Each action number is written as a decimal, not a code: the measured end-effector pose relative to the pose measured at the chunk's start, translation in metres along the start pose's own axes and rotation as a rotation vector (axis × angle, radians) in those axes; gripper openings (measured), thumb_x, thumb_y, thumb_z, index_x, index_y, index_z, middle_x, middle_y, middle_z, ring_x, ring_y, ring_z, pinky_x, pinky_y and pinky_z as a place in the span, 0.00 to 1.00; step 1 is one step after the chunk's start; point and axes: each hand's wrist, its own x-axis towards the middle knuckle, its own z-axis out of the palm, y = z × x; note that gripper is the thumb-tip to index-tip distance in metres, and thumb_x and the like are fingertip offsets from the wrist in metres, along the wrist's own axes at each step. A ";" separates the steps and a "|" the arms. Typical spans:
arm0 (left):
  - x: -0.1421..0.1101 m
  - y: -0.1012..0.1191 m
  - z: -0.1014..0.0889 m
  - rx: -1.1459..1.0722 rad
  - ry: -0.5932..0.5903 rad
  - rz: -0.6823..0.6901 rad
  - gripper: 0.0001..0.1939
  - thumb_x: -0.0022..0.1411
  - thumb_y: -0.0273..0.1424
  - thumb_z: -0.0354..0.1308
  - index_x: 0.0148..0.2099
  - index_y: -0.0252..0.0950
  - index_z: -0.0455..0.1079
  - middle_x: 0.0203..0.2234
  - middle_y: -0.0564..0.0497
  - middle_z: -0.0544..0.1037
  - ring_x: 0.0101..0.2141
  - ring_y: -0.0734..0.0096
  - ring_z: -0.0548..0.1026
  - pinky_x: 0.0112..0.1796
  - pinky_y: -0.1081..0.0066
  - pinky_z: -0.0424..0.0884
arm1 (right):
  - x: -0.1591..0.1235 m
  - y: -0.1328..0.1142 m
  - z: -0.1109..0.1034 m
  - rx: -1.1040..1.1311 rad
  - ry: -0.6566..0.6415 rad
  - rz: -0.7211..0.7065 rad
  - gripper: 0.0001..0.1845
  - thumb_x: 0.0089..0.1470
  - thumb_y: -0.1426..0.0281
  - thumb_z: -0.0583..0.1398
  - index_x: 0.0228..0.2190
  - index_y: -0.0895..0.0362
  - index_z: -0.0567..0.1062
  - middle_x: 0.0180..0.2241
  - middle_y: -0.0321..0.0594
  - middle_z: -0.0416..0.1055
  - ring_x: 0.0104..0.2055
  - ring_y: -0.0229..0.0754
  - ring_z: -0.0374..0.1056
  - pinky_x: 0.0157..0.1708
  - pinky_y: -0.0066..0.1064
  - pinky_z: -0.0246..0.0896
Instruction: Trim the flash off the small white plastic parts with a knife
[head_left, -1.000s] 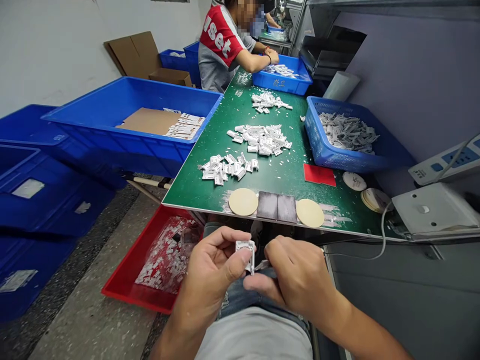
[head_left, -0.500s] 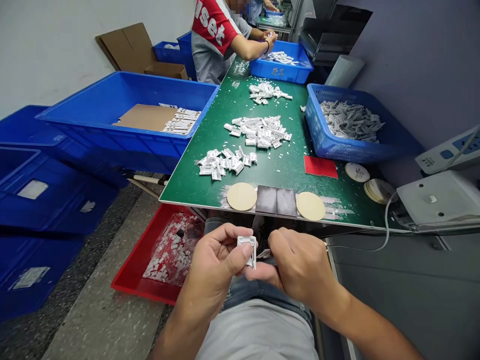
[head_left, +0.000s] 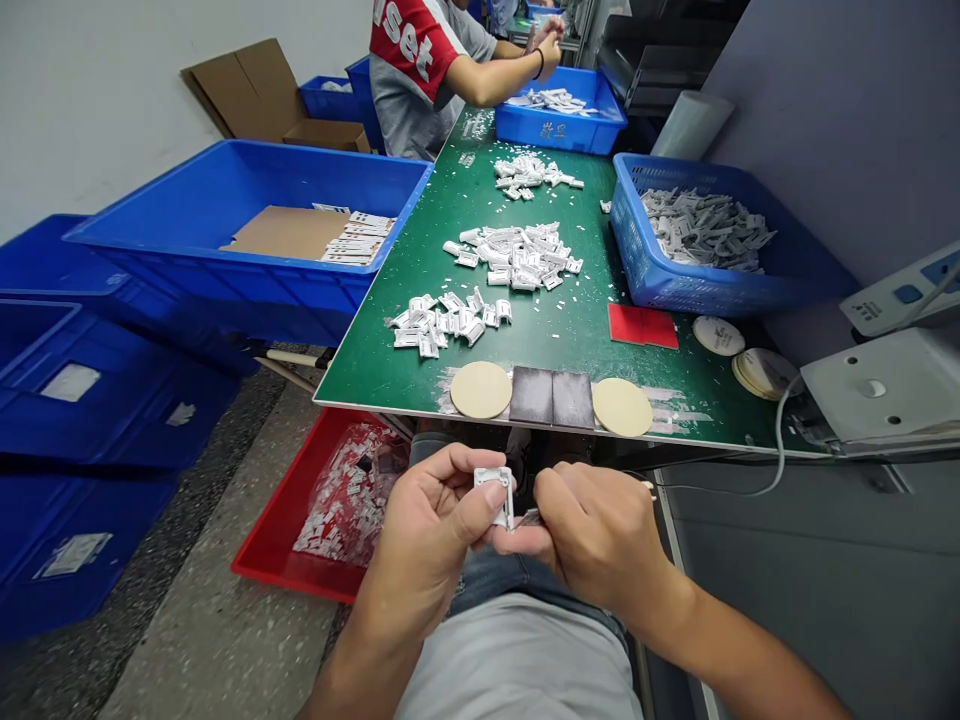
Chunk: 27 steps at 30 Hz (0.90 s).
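Observation:
Between the thumb and fingers of my left hand is a small white plastic part, held upright with its recessed face toward me. My right hand is closed in a fist around a knife. Only the short grey blade shows beside the part, and the fist covers most of the handle. My right thumb reaches under the part's lower edge. Both hands are over my lap, in front of the green table. On it lie several piles of similar white parts.
At the table's front edge are round cream pads and dark abrasive blocks. A blue basket of white pieces stands right. Below left sits a red bin with scraps. Across the table, a co-worker handles pieces above a blue tray.
My hands keep nearly the same hold, with the blade still beside the white part. The view has shifted slightly. The co-worker's hands have risen a little above the tray.

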 end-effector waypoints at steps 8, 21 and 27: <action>-0.003 -0.004 0.005 0.028 0.028 0.069 0.11 0.49 0.32 0.69 0.37 0.37 0.75 0.27 0.52 0.75 0.22 0.80 0.68 0.22 0.81 0.64 | -0.004 0.000 0.004 0.654 -0.091 0.144 0.25 0.63 0.52 0.49 0.24 0.57 0.66 0.18 0.30 0.59 0.19 0.31 0.51 0.21 0.27 0.44; 0.000 -0.005 -0.001 -0.145 -0.296 0.000 0.03 0.61 0.31 0.61 0.37 0.39 0.74 0.28 0.52 0.71 0.31 0.73 0.68 0.34 0.75 0.66 | -0.004 0.000 -0.018 0.857 -0.275 0.301 0.08 0.60 0.67 0.54 0.29 0.57 0.66 0.22 0.29 0.59 0.21 0.30 0.52 0.22 0.24 0.48; 0.001 -0.007 0.001 -0.219 -0.306 -0.041 0.04 0.64 0.28 0.57 0.38 0.38 0.72 0.31 0.51 0.69 0.33 0.74 0.67 0.37 0.75 0.65 | -0.004 0.004 -0.013 0.254 -0.013 0.012 0.29 0.59 0.46 0.49 0.27 0.58 0.70 0.20 0.34 0.63 0.21 0.36 0.57 0.23 0.30 0.48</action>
